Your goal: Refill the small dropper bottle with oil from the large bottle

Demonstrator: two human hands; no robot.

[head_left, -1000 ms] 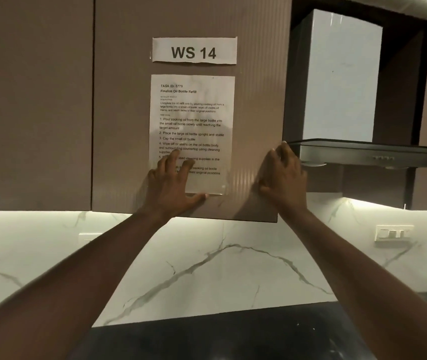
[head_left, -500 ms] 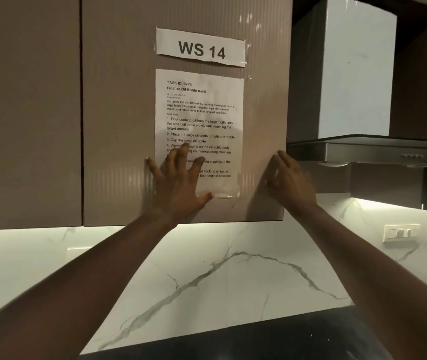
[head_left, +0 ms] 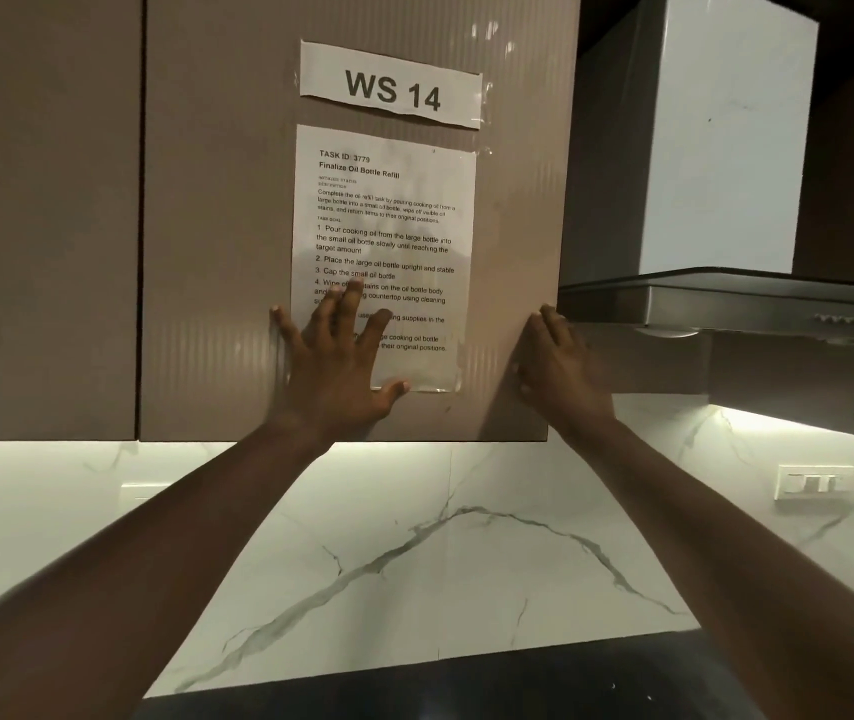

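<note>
Looks not started yet. Neither bottle in view, so pouring and capping all left. Left hand point(head_left: 333, 366) pressed flat on the lower part of the instruction sheet point(head_left: 398, 226) on the cabinet door point(head_left: 217, 252), fingers spread straight, holding nothing. Right hand point(head_left: 554, 361) flat at the door's right edge, fingers straight, likewise empty. Both arms raised.

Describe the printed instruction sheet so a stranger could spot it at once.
Find the brown wall cabinet door left of the steel range hood. Taped to it, under the WS 14 label, is the instruction sheet. It is the larger, taller paper, filled with numbered text headed Finalize Oil Bottle Refill, its lower left covered by the left hand.
</note>
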